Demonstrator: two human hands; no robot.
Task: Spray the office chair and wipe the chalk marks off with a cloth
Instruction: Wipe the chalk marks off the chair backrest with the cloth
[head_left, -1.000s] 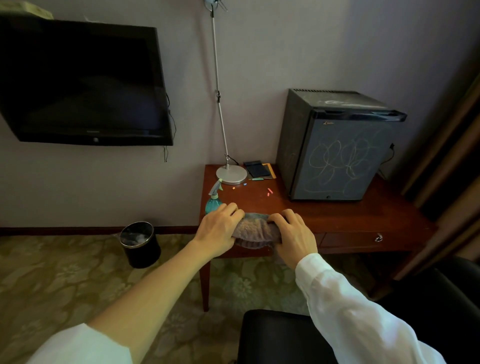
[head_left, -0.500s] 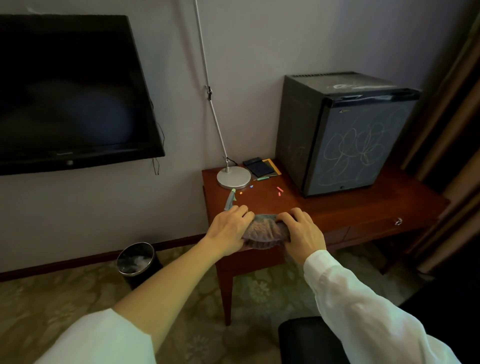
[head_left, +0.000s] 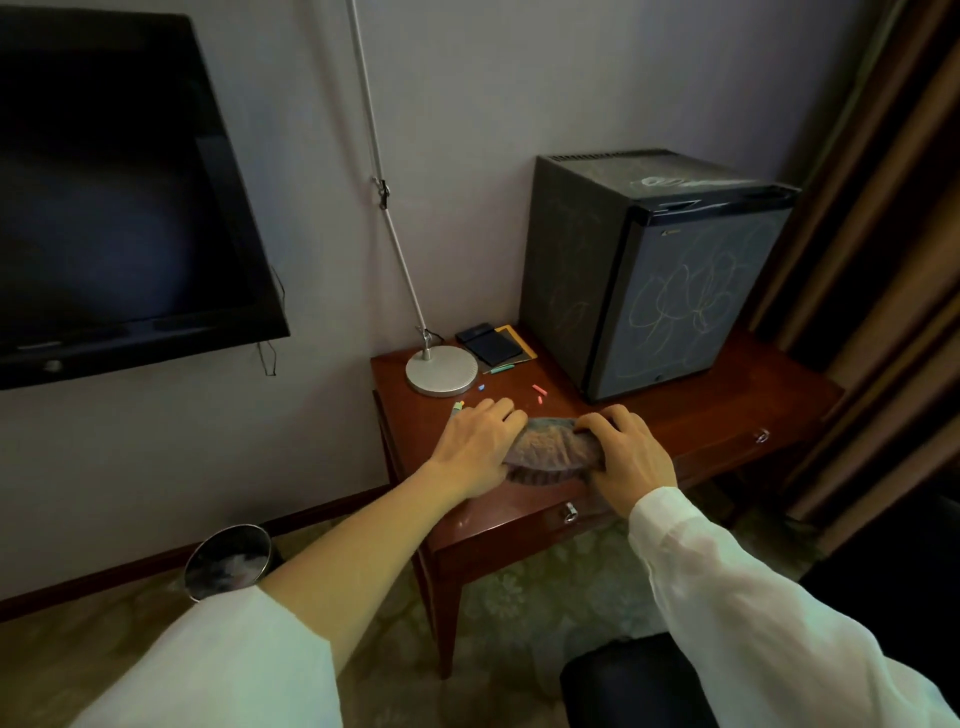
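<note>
A grey-brown cloth (head_left: 550, 447) lies bunched at the front of the wooden table (head_left: 717, 415). My left hand (head_left: 475, 447) grips its left end and my right hand (head_left: 631, 454) grips its right end, fingers curled over the fabric. The spray bottle is almost hidden behind my left hand; only its greenish nozzle tip (head_left: 457, 407) shows. The black office chair (head_left: 623, 680) shows as a dark seat corner at the bottom right, below my right sleeve.
A mini fridge (head_left: 660, 270) with chalk scribbles stands on the table's right. A lamp base (head_left: 441, 371), dark notebooks (head_left: 491, 343) and small chalk pieces (head_left: 539, 389) lie behind my hands. A wall TV (head_left: 114, 192) hangs left, a bin (head_left: 228, 561) stands on the carpet, curtains (head_left: 893, 249) hang right.
The view has swung down and left and closer to the table. Both hands stay gripping the cloth. The spray bottle, plain to see a second ago, is now mostly covered by my left hand.
</note>
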